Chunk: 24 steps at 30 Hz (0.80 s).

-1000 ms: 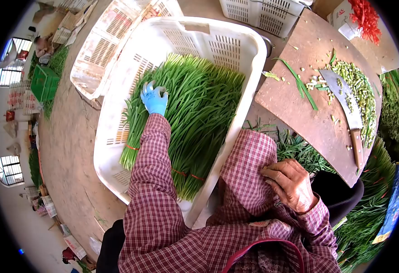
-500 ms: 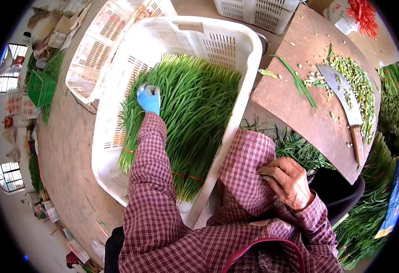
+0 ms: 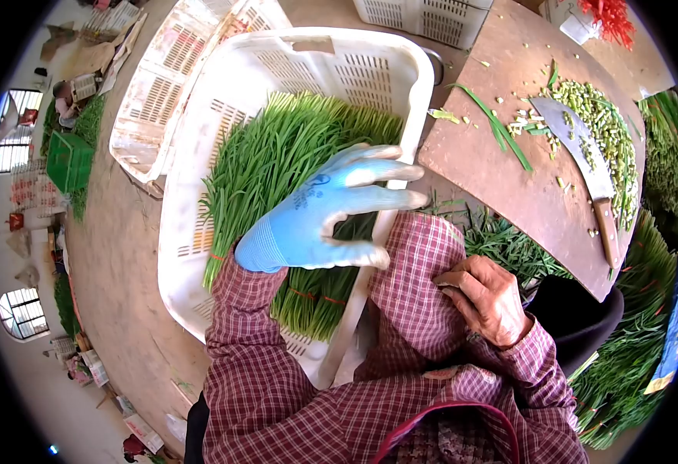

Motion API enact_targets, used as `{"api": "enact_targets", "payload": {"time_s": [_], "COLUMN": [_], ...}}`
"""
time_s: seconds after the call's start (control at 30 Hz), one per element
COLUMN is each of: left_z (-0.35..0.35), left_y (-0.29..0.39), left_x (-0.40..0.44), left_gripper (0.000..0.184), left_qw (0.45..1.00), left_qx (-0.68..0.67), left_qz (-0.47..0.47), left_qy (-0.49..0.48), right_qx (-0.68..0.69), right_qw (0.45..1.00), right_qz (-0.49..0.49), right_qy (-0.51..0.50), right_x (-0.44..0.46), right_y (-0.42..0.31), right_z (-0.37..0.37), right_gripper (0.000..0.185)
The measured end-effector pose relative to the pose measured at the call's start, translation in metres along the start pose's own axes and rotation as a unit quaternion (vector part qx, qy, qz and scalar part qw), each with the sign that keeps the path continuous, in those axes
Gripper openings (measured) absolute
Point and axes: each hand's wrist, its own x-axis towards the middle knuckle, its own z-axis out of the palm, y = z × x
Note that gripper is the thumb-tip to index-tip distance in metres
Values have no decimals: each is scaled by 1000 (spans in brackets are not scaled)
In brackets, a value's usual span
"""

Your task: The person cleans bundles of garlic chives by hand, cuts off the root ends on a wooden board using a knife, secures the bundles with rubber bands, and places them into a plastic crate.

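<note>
Chives (image 3: 254, 158) lie in bunches inside the white crate (image 3: 415, 93), their pale ends along both the far and near sides, perhaps so that it fills evenly. Red bands (image 3: 334, 300) circle the near bunches, likely to keep the stems together. The left hand (image 3: 327, 201), gloved, is above the chives with fingers spread and nothing in them. The right hand (image 3: 490, 301), bare, rests against the plaid cloth (image 3: 420, 267), fingers curled and pressed together; whether they pinch anything, I cannot tell. On the counter (image 3: 540, 201), a knife (image 3: 592, 174) lies flat beside chopped pieces (image 3: 617, 147), its handle toward the near edge, probably for easy reach.
</note>
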Motion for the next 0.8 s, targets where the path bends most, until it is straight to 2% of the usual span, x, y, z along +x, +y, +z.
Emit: {"api": "enact_targets", "payload": {"time_s": [0.03,0.1,0.13,0.2,0.23,0.33,0.43,0.63,0.8], "left_z": [6,8,10,21,29,50,65,79,90], "left_y": [-9,-41,-71,-116,-128,-148,-159,-169,-182], "left_x": [-9,-29,-43,-67,-72,-80,-85,-89,-90], "left_gripper": [40,23,19,19,19,25,32,32,25], "left_qw": [1000,972,953,930,930,894,872,851,862], "left_qx": [-11,24,103,132,133,283,340,379,373], "left_qz": [-22,-192,-234,-271,-272,-304,-327,-343,-311], "left_qy": [5,135,164,210,209,167,128,123,147], "right_qx": [-7,-8,-7,-5,-5,-4,-4,-2,8], "right_qw": [1000,1000,1000,1000,1000,1000,1000,1000,1000], "right_qz": [-7,-7,-7,-7,-7,-6,-2,1,4], "right_qy": [3,3,2,3,3,6,7,12,20], "right_x": [0,-3,-4,-5,-5,-5,-5,-2,-1], "right_y": [0,0,0,1,0,0,0,-2,-2], "right_z": [0,-1,-1,0,0,-1,0,1,2], "right_gripper": [26,27,27,28,28,28,27,25,24]}}
